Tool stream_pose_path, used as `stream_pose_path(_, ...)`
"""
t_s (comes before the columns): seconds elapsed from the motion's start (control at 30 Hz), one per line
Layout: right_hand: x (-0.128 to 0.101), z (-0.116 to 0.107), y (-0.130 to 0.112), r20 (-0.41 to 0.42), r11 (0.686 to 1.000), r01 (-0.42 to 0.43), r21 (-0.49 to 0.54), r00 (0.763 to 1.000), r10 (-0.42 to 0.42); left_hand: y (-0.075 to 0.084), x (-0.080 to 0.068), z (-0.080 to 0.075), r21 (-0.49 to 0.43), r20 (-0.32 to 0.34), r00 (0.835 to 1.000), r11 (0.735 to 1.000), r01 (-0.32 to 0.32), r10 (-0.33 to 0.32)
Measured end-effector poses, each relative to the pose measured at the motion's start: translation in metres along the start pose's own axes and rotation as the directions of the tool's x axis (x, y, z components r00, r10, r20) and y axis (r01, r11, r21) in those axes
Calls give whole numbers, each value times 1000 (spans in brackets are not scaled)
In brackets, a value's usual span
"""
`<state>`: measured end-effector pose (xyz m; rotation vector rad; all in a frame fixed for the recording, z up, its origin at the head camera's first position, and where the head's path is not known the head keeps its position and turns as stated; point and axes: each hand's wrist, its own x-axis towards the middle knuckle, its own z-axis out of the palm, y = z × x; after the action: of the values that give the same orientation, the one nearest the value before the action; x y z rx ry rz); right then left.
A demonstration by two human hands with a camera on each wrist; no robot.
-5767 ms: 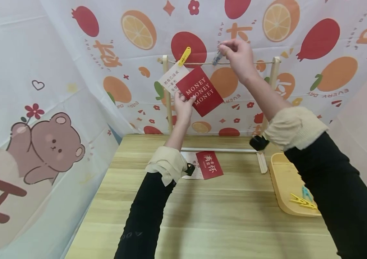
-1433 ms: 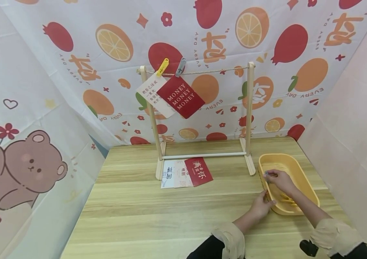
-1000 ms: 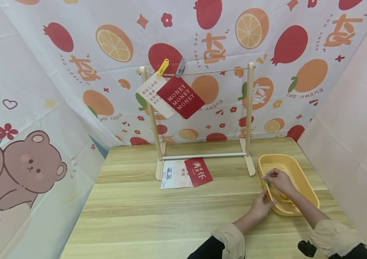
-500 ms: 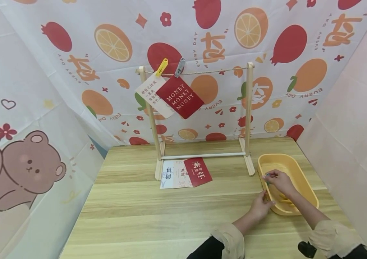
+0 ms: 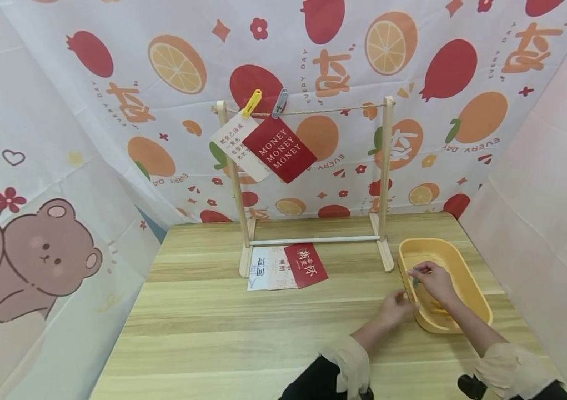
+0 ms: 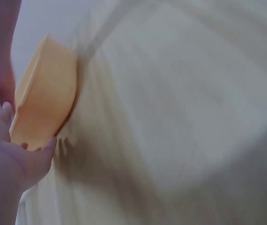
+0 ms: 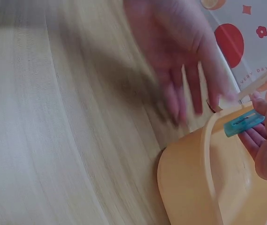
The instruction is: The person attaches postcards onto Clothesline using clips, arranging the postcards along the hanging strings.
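My right hand (image 5: 435, 282) pinches a blue clothespin (image 7: 244, 123) between thumb and fingers over the near-left rim of the yellow tray (image 7: 207, 154). My left hand (image 5: 394, 312), blurred, is beside the tray's left wall with its fingers extended; in the right wrist view they look loose and hold nothing. On the rack's string hang a white card (image 5: 243, 149), clipped by a yellow clothespin (image 5: 252, 104), and a red MONEY card (image 5: 280, 149), clipped by a grey clothespin (image 5: 280, 104). Yellow clothespins (image 5: 442, 311) lie in the tray, partly hidden by my right forearm.
The wooden rack (image 5: 386, 172) stands at the back of the table (image 5: 243, 344). Several cards overlap before its lower bar: a red one (image 5: 305, 265) on top and white ones (image 5: 281, 270) to its left. A patterned cloth (image 5: 173, 111) hangs behind.
Earlier, my hands were at the string with the red MONEY card and the grey clothespin; that card now hangs clipped. Just now my left hand drew slightly back from the tray's wall.
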<state>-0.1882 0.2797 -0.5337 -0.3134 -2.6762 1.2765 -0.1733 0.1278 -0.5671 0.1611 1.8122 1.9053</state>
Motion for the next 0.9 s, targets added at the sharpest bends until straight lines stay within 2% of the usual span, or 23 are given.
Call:
stream_pose_path(0.1,0,-3,4,-22,1000,-10,27,1000,10,7,16,-33,93,-46,997,994,-56,61)
stream_pose_path(0.17,-1,-6,6,-32,999,-24,48,999,25,15,27,-63,177,-84,989,978,-108,124)
stream_pose_path(0.23,-2,-8,8,-37,998,-33,55,999,35,20,36,-97,312,-123,965,933,-182,230)
stream_pose_path(0.27,-3,-9,8,-38,998,-37,60,999,39,23,40,-115,393,-152,948,897,-202,280)
stream_pose_path(0.3,-3,-9,8,-35,997,-37,63,999,39,26,44,-133,499,-182,925,842,-206,335)
stream_pose_path(0.33,-3,-9,8,-37,997,-39,65,998,41,27,47,-152,610,-202,896,767,-200,395)
stream_pose_path(0.4,-4,-9,6,-37,997,-36,69,999,38,31,51,-187,794,-238,841,596,-120,486)
stream_pose_path(0.43,-3,-9,5,-37,996,-35,76,999,38,32,52,-203,851,-252,829,522,-56,499)
stream_pose_path(0.47,-3,-8,5,-38,996,-36,82,999,39,33,52,-218,895,-257,829,446,9,497)
stream_pose_path(0.5,-2,-7,4,-37,996,-36,84,999,39,33,52,-230,929,-252,840,363,71,481)
stream_pose_path(0.53,-2,-6,3,-39,996,-37,85,998,41,34,50,-241,950,-236,862,295,106,449)
stream_pose_path(0.6,-1,-4,2,-44,995,-37,91,998,41,33,47,-255,975,-204,917,156,159,342)
stream_pose_path(0.63,0,-4,2,-46,995,-37,90,998,42,32,45,-260,984,-176,940,92,155,292)
stream_pose_path(0.67,1,-3,2,-50,995,-40,89,998,44,30,43,-262,989,-148,956,41,142,253)
stream_pose_path(0.7,1,-3,2,-54,995,-41,90,998,46,29,41,-264,993,-117,967,1,120,227)
stream_pose_path(0.77,2,-3,3,-55,995,-43,89,997,48,26,38,-262,995,-64,977,-63,78,205)
stream_pose_path(0.9,4,-2,2,-48,995,-47,86,998,51,24,38,-252,991,37,972,-135,-6,231)
